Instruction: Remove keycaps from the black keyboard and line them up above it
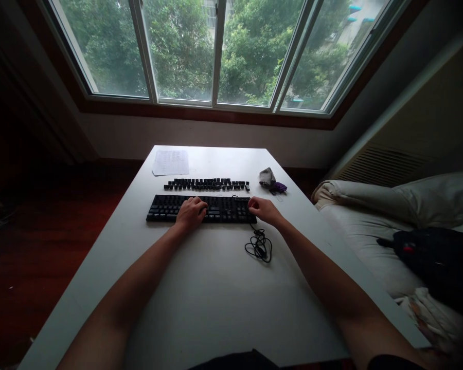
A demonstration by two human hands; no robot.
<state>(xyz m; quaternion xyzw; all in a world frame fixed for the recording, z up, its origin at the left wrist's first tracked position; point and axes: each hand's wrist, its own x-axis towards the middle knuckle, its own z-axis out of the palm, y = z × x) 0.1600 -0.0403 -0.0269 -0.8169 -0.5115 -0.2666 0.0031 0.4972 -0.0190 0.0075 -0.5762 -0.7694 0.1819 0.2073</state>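
Observation:
A black keyboard lies lengthwise across the white table. My left hand rests on its middle, fingers bent down against the keys and holding it. At the keyboard's right end is my right hand, thumb and fingers pinched together over the number keys. Whatever is in that pinch is too small and dark to make out. Just beyond the keyboard, loose black keycaps stand in two rows. The keyboard's black cable is coiled on the table near its right front corner.
Printed paper lies at the table's far left. A grey and purple cloth pouch sits at the far right. To the right of the white table are a bed and a dark bag. A window faces me.

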